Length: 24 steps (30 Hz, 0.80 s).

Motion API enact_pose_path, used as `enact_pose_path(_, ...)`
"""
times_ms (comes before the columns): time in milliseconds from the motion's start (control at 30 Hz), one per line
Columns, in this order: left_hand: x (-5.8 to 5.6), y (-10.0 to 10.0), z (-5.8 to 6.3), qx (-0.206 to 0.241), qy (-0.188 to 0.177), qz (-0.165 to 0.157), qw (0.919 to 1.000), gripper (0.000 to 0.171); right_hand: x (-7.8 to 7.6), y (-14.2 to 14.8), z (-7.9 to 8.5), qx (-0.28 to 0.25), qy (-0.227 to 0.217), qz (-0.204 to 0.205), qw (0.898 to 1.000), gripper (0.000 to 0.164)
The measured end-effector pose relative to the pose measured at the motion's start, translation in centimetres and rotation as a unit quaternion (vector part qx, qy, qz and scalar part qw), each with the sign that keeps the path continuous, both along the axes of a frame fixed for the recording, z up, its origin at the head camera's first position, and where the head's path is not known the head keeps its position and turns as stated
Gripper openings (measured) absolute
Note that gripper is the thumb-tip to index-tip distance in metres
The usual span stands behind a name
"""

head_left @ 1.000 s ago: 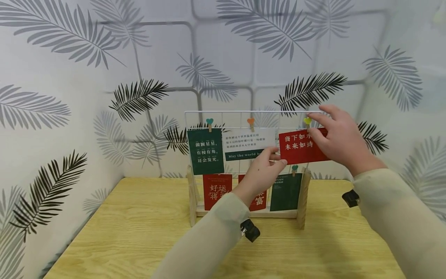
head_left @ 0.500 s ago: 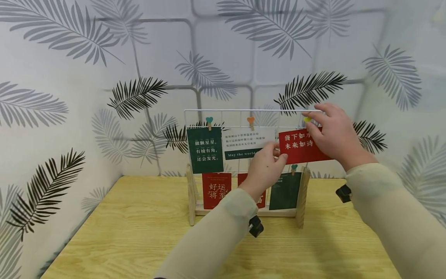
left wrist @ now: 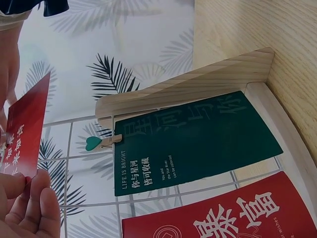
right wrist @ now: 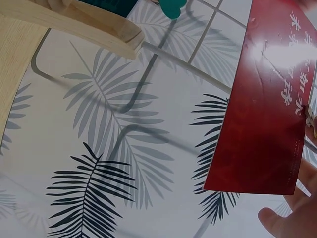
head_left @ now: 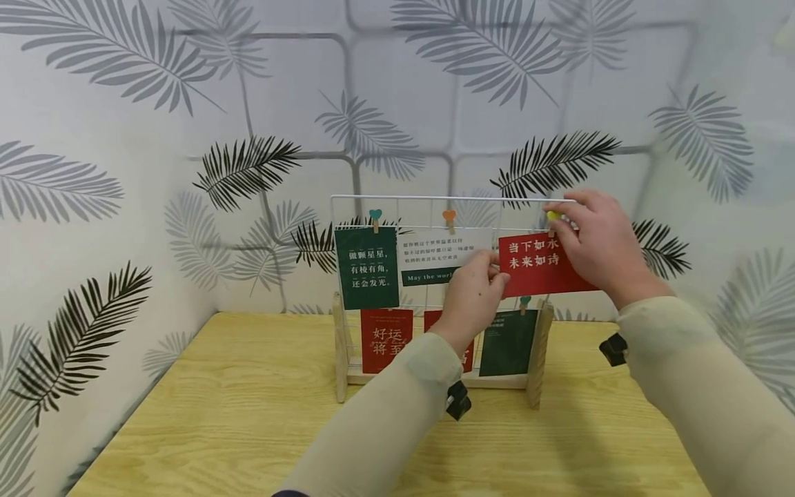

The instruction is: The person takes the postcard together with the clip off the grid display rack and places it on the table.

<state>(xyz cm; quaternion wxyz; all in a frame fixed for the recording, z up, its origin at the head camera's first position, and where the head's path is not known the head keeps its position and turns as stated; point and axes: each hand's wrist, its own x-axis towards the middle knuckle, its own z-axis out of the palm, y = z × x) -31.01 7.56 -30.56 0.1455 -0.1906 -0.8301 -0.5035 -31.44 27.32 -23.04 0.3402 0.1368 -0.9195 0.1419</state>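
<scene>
A red card with white Chinese characters (head_left: 528, 283) hangs at the upper right of the white wire grid rack (head_left: 410, 197). My left hand (head_left: 472, 293) pinches its left edge between thumb and fingers, seen also in the left wrist view. At the card's top, my right hand (head_left: 599, 238) pinches a small yellow clip (head_left: 553, 216), mostly covered by the fingertips. To the left, a white-and-green card (head_left: 435, 248) hangs under an orange heart clip (head_left: 449, 217); my left hand covers part of it. Beyond it hangs a dark green card (head_left: 366, 293) under a teal heart clip (head_left: 375, 215).
Along the lower row hang a red card (head_left: 379, 324), another red card partly behind my left arm (left wrist: 208, 218), and a green card (left wrist: 198, 144) with a green heart clip (left wrist: 92, 144). The rack's wooden base (head_left: 497, 381) stands on a wood-grain table (head_left: 236, 400) before a leaf-patterned wall.
My right hand's fingertips have closed in on the yellow clip. My left hand keeps hold of the red card's edge while its wrist has shifted slightly right.
</scene>
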Motion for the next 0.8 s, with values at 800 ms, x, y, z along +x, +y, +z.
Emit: enact_pose_path(800,-0.2,-0.1,0.2,0.006,0.02,-0.004,0.9998,0.023,0.0,-1.1,0.0,-0.085,0.005,-0.014,0.996,0.032)
